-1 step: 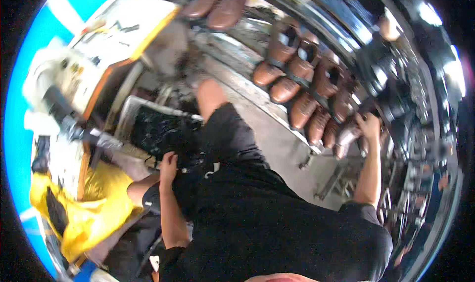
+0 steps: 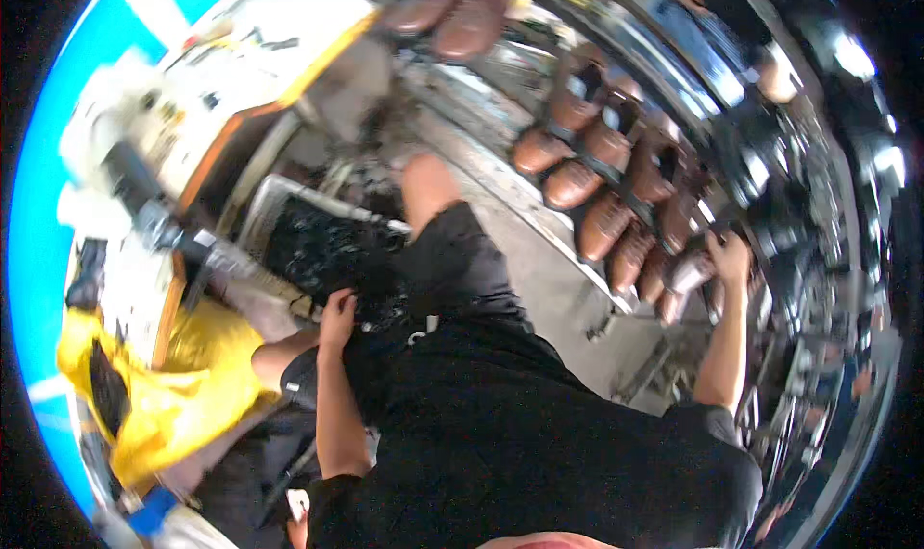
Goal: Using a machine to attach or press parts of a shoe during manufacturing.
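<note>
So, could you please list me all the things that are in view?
Shoes: at least ten, brown, top middle to right
Crate: one, whitish, middle left, holding black pieces
Table: one, white, yellow-orange edge, upper left
Tube: one, dark grey, left
Bag: one, yellow, lower left
Floor: one, grey, middle
Dark things: too blurred to count, right
Co-worker: at least one, blue trousers, upper right
Shirt: one, black, bottom middle
Left hand: one, bare, by the crate
Right hand: one, bare, at a shoe, right

A shiny brown shoe (image 2: 688, 276) is sitting toward the near end of the shoe row (image 2: 603, 226), its toe pointing as the others' do.
</note>
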